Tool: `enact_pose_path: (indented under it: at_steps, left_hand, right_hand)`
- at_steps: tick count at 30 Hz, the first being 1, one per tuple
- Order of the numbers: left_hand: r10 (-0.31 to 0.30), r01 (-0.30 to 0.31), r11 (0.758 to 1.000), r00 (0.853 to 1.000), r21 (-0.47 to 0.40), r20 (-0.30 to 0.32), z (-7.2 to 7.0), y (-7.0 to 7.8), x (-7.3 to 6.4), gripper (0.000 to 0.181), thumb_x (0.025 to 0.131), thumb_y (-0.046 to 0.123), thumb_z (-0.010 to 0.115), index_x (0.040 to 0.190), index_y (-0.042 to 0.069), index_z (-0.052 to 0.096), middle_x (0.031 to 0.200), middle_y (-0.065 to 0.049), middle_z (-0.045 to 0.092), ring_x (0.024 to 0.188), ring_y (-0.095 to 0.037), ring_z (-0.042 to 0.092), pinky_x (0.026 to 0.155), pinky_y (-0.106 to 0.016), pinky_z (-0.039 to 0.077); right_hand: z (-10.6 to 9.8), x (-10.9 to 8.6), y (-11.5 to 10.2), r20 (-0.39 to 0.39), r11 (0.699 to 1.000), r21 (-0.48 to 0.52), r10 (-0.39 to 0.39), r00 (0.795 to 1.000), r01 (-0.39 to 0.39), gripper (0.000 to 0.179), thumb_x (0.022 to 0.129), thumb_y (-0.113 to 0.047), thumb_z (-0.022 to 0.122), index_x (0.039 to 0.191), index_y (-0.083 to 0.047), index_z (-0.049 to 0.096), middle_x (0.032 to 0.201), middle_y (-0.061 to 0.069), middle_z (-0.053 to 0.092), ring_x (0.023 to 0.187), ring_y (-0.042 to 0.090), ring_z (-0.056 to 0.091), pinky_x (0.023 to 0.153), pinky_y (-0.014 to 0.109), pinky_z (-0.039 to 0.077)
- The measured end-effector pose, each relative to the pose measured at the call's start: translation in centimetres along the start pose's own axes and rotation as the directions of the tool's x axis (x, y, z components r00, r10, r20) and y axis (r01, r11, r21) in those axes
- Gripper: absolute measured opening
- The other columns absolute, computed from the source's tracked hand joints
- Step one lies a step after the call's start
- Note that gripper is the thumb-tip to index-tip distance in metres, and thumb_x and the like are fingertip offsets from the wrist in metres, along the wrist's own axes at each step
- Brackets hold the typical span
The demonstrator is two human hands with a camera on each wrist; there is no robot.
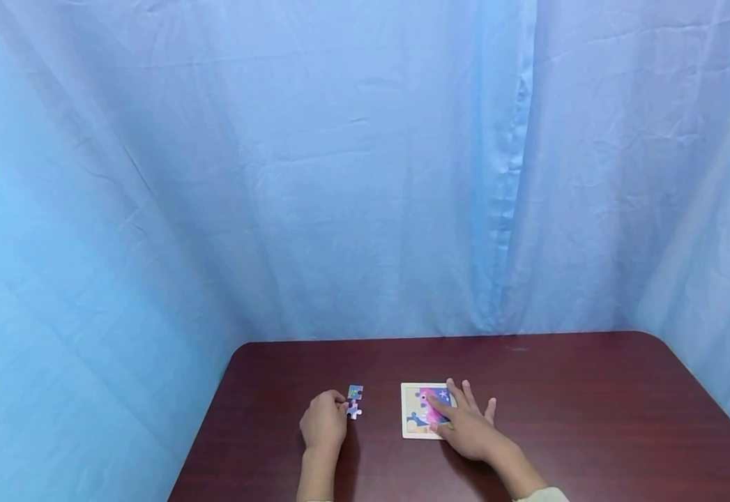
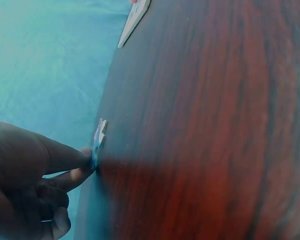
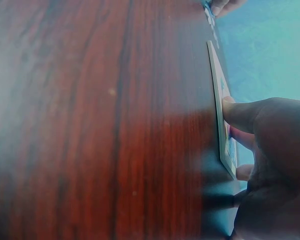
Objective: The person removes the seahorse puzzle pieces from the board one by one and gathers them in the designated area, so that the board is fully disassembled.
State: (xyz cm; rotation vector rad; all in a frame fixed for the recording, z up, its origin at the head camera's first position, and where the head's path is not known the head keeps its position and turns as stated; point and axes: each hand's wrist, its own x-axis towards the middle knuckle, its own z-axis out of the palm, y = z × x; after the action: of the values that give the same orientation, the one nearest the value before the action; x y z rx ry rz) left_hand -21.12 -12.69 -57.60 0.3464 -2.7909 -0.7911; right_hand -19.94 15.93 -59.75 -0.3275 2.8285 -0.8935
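My left hand (image 1: 325, 422) is at the left of the table, pinching a jigsaw piece (image 1: 353, 413) by its edge between thumb and index finger. In the left wrist view the fingertips meet on that piece (image 2: 96, 145), low over the tabletop. Just beyond it lies another blue jigsaw piece (image 1: 355, 392). To the right, a small jigsaw board (image 1: 404, 411) with a white frame lies flat, showing a pink figure and a starfish. My right hand (image 1: 468, 427) rests over its right side, thumb and index finger touching the picture, the other fingers spread past the edge.
The dark red wooden table (image 1: 590, 418) has rounded far corners. Blue curtains (image 1: 365, 174) hang right behind its far edge and along both sides. A gap of bare tabletop lies between the loose pieces and the board.
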Motion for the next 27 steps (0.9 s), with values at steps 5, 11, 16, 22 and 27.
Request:
enact_pose_path:
  at_steps: [5, 11, 16, 22, 27]
  left_hand:
    - [-0.009, 0.009, 1.000, 1.000, 0.026, -0.025, 0.3, 0.0, -0.1, 0.007, 0.087, 0.015, 0.084, 0.086, 0.013, 0.078, 0.084, -0.004, 0.078, 0.074, -0.026, 0.075, 0.065, -0.049, 0.056]
    - [-0.011, 0.011, 1.000, 1.000, 0.028, -0.012, 0.5, 0.1, 0.1, 0.008, 0.088, 0.016, 0.084, 0.084, 0.013, 0.078, 0.083, -0.004, 0.078, 0.073, -0.026, 0.074, 0.064, -0.048, 0.055]
    - [-0.004, 0.004, 1.000, 1.000, 0.028, -0.004, 0.5, 0.3, 0.3, 0.008, 0.089, 0.016, 0.083, 0.084, 0.013, 0.077, 0.084, -0.005, 0.079, 0.072, -0.026, 0.074, 0.062, -0.047, 0.055]
    - [-0.028, 0.028, 0.999, 0.999, 0.031, 0.016, 0.4, 0.4, 0.3, 0.008, 0.091, 0.016, 0.082, 0.086, 0.013, 0.077, 0.085, -0.005, 0.078, 0.073, -0.024, 0.073, 0.065, -0.048, 0.055]
    - [-0.026, 0.025, 0.999, 0.999, 0.024, 0.024, 0.3, 0.4, 0.1, 0.008, 0.091, 0.016, 0.081, 0.087, 0.011, 0.077, 0.085, -0.005, 0.078, 0.075, -0.024, 0.074, 0.066, -0.048, 0.056]
  right_hand:
    - [-0.5, -0.3, -0.6, 0.012, 1.000, 0.016, 0.002, 1.000, -0.002, 0.057, 0.099, -0.038, 0.070, 0.153, -0.023, 0.057, 0.174, 0.023, 0.023, 0.162, 0.054, 0.007, 0.111, 0.089, -0.012]
    - [0.1, -0.2, 0.1, -0.016, 0.999, 0.035, -0.018, 1.000, 0.018, 0.058, 0.100, -0.043, 0.068, 0.154, -0.028, 0.055, 0.174, 0.022, 0.022, 0.162, 0.053, 0.005, 0.111, 0.087, -0.016]
    - [0.8, 0.3, 0.9, -0.045, 1.000, -0.010, -0.029, 0.999, 0.028, 0.056, 0.100, -0.043, 0.067, 0.153, -0.029, 0.057, 0.175, 0.021, 0.023, 0.163, 0.052, 0.007, 0.112, 0.088, -0.010]
    - [1.0, 0.5, 1.2, -0.054, 0.999, -0.024, -0.038, 0.998, 0.036, 0.055, 0.099, -0.043, 0.068, 0.152, -0.029, 0.058, 0.174, 0.021, 0.024, 0.162, 0.053, 0.009, 0.111, 0.088, -0.009]
    - [1.1, 0.4, 1.1, -0.047, 1.000, -0.009, -0.026, 0.999, 0.026, 0.056, 0.099, -0.041, 0.069, 0.152, -0.027, 0.058, 0.175, 0.021, 0.023, 0.163, 0.052, 0.007, 0.111, 0.088, -0.010]
